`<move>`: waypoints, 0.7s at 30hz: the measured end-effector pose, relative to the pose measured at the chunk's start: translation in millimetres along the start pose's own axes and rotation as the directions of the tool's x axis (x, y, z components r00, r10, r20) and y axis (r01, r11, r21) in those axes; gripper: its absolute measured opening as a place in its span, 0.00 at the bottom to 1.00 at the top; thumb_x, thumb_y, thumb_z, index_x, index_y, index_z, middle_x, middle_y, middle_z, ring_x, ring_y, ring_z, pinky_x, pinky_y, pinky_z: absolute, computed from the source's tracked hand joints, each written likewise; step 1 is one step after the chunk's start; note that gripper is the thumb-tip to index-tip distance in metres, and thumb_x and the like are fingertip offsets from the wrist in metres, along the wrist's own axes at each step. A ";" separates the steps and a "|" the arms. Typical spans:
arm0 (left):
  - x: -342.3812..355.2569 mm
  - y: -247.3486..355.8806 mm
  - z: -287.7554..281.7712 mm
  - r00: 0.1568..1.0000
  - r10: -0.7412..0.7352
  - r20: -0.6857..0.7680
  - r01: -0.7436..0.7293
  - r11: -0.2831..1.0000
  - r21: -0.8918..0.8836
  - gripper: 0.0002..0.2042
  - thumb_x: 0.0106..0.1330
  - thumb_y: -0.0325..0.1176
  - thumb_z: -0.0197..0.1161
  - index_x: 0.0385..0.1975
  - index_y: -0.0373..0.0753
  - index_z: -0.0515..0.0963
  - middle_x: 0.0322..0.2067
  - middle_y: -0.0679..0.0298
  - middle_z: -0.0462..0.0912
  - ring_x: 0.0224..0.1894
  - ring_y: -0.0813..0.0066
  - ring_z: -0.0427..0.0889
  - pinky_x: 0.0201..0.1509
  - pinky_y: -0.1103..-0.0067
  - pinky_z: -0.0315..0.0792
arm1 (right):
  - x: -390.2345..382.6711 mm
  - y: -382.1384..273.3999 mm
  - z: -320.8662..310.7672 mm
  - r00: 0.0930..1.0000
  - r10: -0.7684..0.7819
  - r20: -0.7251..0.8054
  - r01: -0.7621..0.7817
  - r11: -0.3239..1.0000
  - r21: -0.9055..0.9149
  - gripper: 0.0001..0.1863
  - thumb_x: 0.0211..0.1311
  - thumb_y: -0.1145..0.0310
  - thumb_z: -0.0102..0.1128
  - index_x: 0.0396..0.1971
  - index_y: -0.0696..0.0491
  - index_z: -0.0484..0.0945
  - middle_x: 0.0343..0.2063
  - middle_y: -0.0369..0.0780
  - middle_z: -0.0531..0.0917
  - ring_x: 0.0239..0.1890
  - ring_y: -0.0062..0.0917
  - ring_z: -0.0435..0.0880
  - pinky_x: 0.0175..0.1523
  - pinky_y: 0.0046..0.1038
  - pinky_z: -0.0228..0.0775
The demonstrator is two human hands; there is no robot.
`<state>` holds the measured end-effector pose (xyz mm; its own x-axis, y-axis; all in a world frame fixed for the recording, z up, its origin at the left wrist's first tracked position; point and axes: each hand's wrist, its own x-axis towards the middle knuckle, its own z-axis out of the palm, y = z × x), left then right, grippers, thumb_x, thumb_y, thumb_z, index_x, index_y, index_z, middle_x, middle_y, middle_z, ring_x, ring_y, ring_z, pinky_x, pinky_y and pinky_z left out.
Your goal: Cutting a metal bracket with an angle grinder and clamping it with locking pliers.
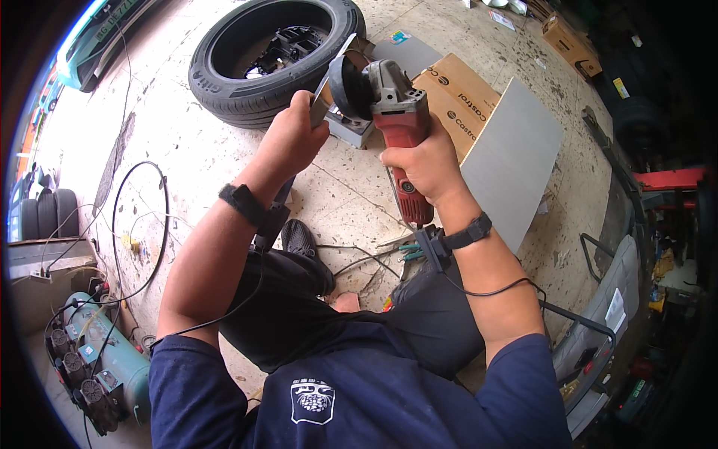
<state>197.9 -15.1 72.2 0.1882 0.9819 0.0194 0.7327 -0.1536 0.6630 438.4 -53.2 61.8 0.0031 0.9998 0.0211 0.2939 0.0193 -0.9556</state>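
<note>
My right hand (432, 161) is wrapped round the red body of an angle grinder (402, 129), whose metal gear head points up and to the left. The grinder's dark round disc (349, 88) faces my left hand (290, 142). Between the closed fingers and thumb of that hand is a thin, flat grey piece (321, 103), held right beside the disc. Whether disc and piece touch, I cannot tell. Beyond my left hand a tyre (277, 105) lies on its side, with a black moulded part (293, 45) inside its ring.
A cardboard box (456, 105) and a grey panel (516, 142) lie beyond my right hand. Green-handled pliers (410, 252) and cables are on the floor by my legs. An air compressor (112, 359) stands at lower left, and a folded grey chair (598, 314) at right.
</note>
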 end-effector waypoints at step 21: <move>-3.2 -8.2 7.6 1.000 -0.001 0.010 0.001 1.000 0.027 0.19 0.68 0.31 0.64 0.55 0.34 0.69 0.36 0.40 0.85 0.43 0.41 0.87 0.47 0.58 0.77 | 1.1 -3.9 -5.9 0.998 0.061 -0.006 -0.061 0.993 0.104 0.22 0.41 0.70 0.75 0.40 0.55 0.80 0.33 0.39 0.86 0.37 0.30 0.85 0.46 0.32 0.78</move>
<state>196.3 -17.8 61.0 0.1941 0.9809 0.0115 0.7503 -0.1560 0.6424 442.8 -52.3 67.3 0.0265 0.9990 -0.0360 0.1926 -0.0405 -0.9804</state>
